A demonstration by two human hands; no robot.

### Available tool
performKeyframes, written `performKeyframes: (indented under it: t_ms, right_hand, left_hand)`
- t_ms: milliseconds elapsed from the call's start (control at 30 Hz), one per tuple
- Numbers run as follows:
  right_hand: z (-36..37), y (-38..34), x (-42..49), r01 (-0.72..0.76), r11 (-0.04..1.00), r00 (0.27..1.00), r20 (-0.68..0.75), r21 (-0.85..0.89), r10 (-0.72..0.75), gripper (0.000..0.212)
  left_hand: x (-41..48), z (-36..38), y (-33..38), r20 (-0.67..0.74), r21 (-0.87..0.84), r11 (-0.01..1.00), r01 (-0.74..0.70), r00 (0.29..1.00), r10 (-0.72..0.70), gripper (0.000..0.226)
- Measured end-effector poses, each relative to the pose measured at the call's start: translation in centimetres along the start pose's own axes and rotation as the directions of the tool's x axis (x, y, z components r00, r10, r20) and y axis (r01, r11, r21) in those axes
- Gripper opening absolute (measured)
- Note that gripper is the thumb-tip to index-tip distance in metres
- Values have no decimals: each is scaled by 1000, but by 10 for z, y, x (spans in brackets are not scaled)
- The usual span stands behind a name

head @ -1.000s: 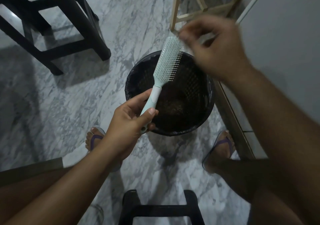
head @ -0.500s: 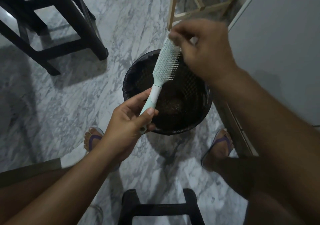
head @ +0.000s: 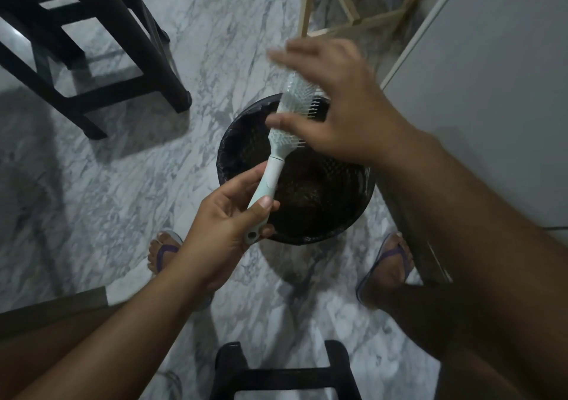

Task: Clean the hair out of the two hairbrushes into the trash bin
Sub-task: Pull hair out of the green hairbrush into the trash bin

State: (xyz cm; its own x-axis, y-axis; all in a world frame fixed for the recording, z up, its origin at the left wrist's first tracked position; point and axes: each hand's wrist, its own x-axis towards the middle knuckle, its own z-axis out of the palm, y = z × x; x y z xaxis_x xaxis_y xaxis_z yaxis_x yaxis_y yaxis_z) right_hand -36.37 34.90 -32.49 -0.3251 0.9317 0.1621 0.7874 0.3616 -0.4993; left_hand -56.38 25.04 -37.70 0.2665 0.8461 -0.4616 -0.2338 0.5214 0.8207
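The pale green hairbrush [head: 293, 113] is held tilted above the black trash bin [head: 362, 196]. The left hand [head: 227, 221] is closed around its handle. The right hand [head: 332, 104], blurred, has spread fingers lying across the bristles, gripping nothing that I can see.

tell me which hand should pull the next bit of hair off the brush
Right. The right hand is spread over the bristles of the hairbrush, free, above the trash bin. The left hand is clamped on the handle, steadying it.
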Motion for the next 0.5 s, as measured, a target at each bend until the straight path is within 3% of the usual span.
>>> performKeyframes:
  t_ms: [67, 233, 333, 500]
  right_hand:
    - [-2, -6, 1, 24, 995, 998, 68, -94, -17, 43]
    - [-3, 3, 5, -18, 997, 998, 62, -72, 23, 26]
    - [0, 11, 8, 15, 999, 992, -126, 42, -10, 26]
    - [-26, 42, 13, -143, 952, 877, -411, 270, 249, 23]
  left_hand:
    - [-2, 0, -1, 6, 41, 999, -17, 1000, 17, 44]
    - [-1, 2, 0, 35, 51, 999, -6, 999, 4, 43]
    - [-1, 2, -2, 59, 57, 998, -12, 998, 9, 44]
    - [-3, 1, -6, 89, 23, 1000, 12, 996, -14, 46]
